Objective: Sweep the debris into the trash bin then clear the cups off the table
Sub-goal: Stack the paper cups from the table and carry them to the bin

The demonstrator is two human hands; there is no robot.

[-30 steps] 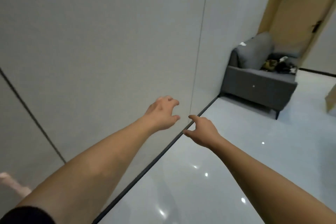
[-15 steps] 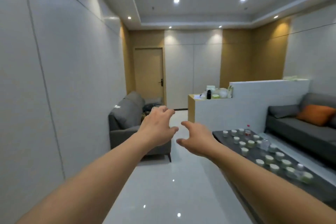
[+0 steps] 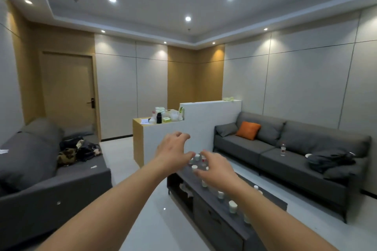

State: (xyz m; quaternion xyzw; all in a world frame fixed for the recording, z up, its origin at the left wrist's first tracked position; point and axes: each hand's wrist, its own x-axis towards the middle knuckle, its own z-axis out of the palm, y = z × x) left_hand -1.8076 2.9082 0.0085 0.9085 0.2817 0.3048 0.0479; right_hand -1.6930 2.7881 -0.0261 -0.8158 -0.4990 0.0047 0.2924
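Grey sofas (image 3: 285, 155) line the left and right sides, and between them a dark table (image 3: 271, 204) runs from near to far. Both hands are raised well above it, left hand (image 3: 173, 152) and right hand (image 3: 216, 169) with fingers spread and loosely curved, holding nothing. Small white cups (image 3: 232, 206) are scattered along the tabletop. No bin or debris shows; by my judgement neither step has started.

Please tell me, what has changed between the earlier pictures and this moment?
The view swung right, from the wall to the room: the low dark coffee table with small white cups and the long grey sofa now face the camera. Nothing was grasped or released. The left hand and right hand stay outstretched, empty, fingers loosely spread.
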